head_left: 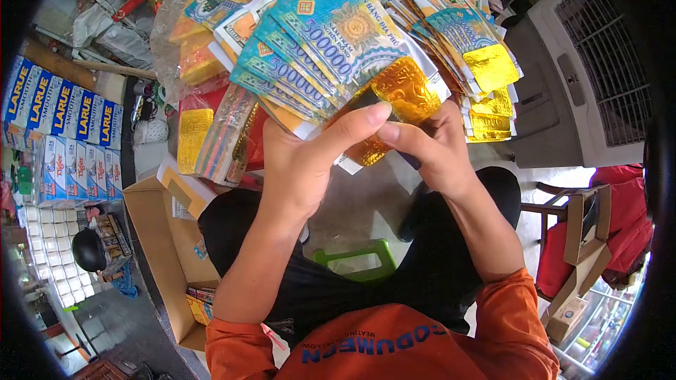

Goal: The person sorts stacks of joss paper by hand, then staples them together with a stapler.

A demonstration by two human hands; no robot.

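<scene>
Two hands are in view at centre frame. The left hand (306, 165) is closed around the base of a fan of blue notes (320, 46); at least four notes show, and two of them read 500000. The right hand (433, 148) pinches one gold foil piece (403, 91) that lies against the front of the fan, and both thumbs meet on it. A second spread of gold-tipped paper (486, 74) sits at upper right. At least five Larue cartons (63, 109) are stacked at left. One cardboard box (169, 239) stands at lower left.
</scene>
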